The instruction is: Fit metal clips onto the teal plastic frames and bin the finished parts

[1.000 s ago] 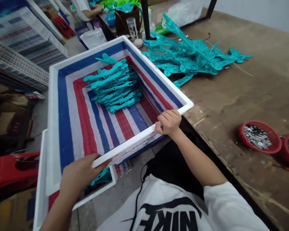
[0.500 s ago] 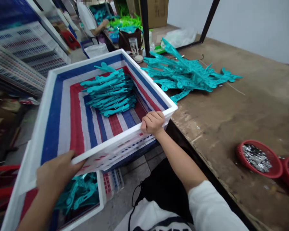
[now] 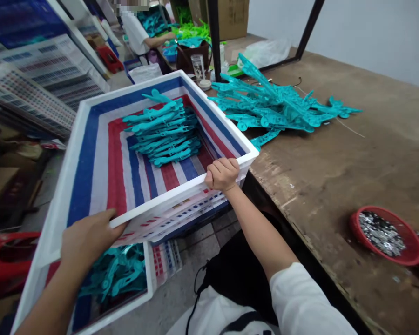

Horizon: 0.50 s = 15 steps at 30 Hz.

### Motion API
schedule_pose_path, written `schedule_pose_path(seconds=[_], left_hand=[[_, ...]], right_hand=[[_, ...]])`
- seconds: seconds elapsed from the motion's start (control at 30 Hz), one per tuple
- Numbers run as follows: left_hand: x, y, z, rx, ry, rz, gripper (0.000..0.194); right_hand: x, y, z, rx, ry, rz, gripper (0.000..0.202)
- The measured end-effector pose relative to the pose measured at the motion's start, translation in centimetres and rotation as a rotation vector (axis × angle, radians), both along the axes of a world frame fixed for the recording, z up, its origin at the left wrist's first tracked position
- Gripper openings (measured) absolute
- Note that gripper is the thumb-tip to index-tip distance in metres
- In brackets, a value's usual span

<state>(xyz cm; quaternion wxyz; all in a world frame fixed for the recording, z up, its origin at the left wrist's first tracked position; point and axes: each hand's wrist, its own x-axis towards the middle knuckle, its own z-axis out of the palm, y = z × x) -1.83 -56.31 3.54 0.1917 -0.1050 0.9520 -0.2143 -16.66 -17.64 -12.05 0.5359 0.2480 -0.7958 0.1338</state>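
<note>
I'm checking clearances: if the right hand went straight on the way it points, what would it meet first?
Beyond the crate rim it holds, the right hand would likely meet the stacked teal pieces; depth is unclear, so it might pass above.

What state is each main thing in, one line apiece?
Upper crate, open-topped, partly filled
Turquoise stack inside it, layered
Lower crate, partly covered by the upper one
Left grip, closed on the upper crate's rim
Right grip, closed on the same rim
Turquoise pieces on the table, heaped loosely
Red basket in full view, holding metal bits
</note>
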Motion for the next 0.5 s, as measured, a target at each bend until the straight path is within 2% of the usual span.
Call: schedule_pose_path(seconds=[0.1,0.2,0.4,0.5], left_hand=[[-0.7,0.8,0.7,0.124,-0.072,-0.054,0.058],[-0.9,1.4,1.0,0.242,-0.106,-0.117,0.062],[0.4,1.8,0.0,0.275,-0.027,-0.081,0.067],[1.5,2.3,-0.2,0.28,0.028,-0.072,0.065]], right_hand=[[-0.3,0.3,0.1,0.002,-0.065,0.02,0.037],[0.4,0.6,0.7,0.025,-0.231,-0.01,0.031],[4.5,1.9,2.8,0.108,-0.559,-0.107,0.032],[6.2,2.8,4.0,0.185,-0.659,-0.089,0.046]])
